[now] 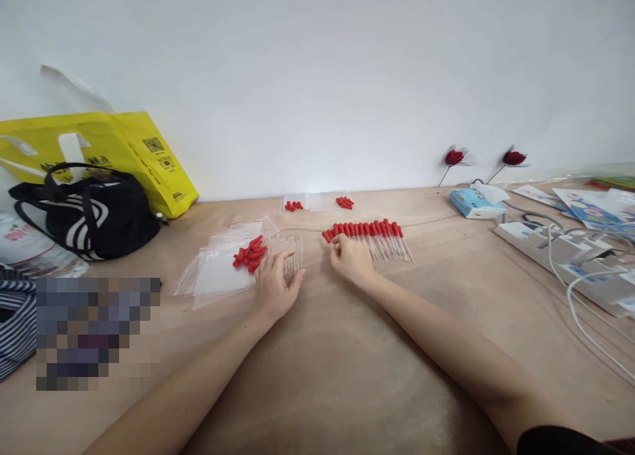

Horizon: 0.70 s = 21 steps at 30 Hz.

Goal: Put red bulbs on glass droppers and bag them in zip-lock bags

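My left hand (278,286) rests open, thumb apart from the fingers, at the near side of several thin clear sticks (299,251). Its fingertips lie beside a loose pile of red caps (251,253) on clear zip bags (218,276). Farther right, a row of clear sticks with red caps (374,230) lies side by side, caps toward the wall. At the row's left end my right hand (352,260) is closed, its fingertips pinched at a red-capped stick (326,236) whose stem the hand hides.
Two small bags with red caps (294,206) (344,203) lie near the wall. On the left stand a yellow bag (171,177) and a black bag (119,210). A tissue pack (473,204), a power strip (570,263) with cables, and papers (590,204) are on the right.
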Tool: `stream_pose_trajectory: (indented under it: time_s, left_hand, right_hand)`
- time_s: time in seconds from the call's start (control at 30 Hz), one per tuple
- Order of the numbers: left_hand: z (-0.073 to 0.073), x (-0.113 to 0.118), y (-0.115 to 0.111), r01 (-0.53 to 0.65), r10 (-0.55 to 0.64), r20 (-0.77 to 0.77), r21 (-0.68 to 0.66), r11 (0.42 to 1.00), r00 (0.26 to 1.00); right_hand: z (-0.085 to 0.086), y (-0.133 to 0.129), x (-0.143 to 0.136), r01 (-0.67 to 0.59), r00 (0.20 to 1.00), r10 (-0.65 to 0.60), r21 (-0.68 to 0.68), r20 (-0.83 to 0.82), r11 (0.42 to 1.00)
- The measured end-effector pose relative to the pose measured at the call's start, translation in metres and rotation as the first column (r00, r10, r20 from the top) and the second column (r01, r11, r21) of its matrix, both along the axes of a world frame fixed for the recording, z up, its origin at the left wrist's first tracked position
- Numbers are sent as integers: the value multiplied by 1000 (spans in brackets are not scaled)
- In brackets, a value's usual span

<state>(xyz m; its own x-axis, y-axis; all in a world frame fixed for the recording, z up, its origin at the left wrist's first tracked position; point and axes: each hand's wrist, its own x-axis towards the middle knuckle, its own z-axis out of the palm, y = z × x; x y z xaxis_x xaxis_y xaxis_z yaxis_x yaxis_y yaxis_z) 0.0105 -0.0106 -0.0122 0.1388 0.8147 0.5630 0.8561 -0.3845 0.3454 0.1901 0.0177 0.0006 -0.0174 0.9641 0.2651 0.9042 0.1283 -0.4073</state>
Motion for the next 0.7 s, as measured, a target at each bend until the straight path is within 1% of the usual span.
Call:
stream_pose_trajectory:
  time_s: [0.07,0.17,0.3,0.47,0.6,0.7]
  left_hand:
    - [-2,0,-1,16,-16,-12,-14,1000,1000]
    - [-1,1,-3,34,-34,-24,-15,999,999]
    - [0,1,-3,33,-34,-30,-28,999,999]
    - [-1,2,-4,31,-31,-42,-16,999,999]
    - [2,0,0,-28,30,-42,43,999,999]
    - [9,-10,11,-107,109,-20,89,990,994]
  right_hand:
    - [0,10,-12,74,997,-73,-8,39,997]
    - [-1,19,-26,128,988,-126,-14,88,992]
    - [-2,24,-32,150,980,-146,-18,135,989]
    - [-5,27,-31,154,976,-148,-25,160,988]
    - [-7,26,-28,123,981,-122,-1,151,992]
    - [-5,22,-26,97,985,-101,34,140,995]
